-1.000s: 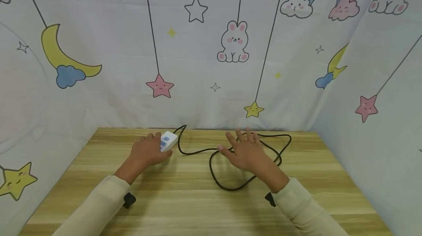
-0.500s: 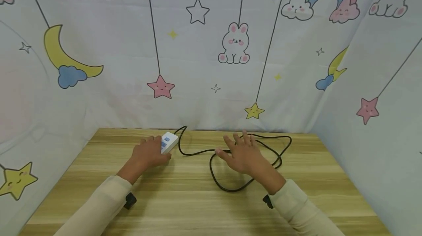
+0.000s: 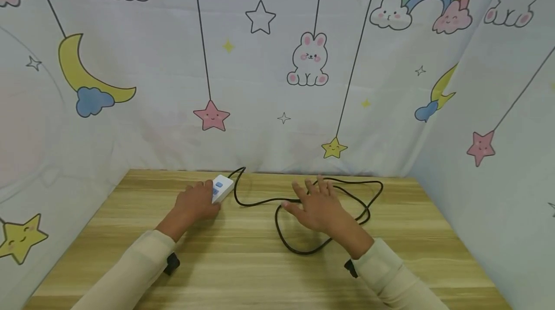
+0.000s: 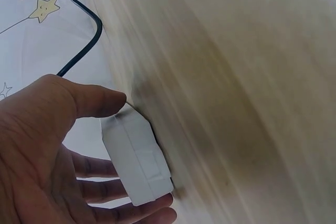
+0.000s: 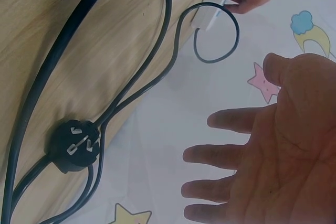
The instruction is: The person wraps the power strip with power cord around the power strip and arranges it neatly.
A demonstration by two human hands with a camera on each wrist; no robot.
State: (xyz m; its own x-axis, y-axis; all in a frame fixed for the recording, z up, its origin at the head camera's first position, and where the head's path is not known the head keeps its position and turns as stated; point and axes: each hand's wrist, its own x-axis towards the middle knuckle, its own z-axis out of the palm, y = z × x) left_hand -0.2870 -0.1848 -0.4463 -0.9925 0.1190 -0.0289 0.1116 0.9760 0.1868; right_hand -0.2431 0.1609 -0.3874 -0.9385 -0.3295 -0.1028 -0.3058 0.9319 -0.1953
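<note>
At the back left of the table lies a white power strip with blue sockets, partly covered by my left hand. That hand holds it: in the left wrist view the thumb touches one end of the strip, and the fingers lie along the far side. A black cable runs from the strip and loops across the table's right half. Over these loops my right hand hovers, palm down, fingers spread, holding nothing. The right wrist view shows a black three-pin plug among the cable loops, pins facing up.
The wood-grain table ends at a white cloth wall printed with stars, rabbits and a rainbow. Similar cloth stands along the left and right sides. Small dark devices sit under both wrists.
My left thumb has drawn in closer to the strip. The right hand has shifted slightly left and towards me. Strip and cable lie as before.
</note>
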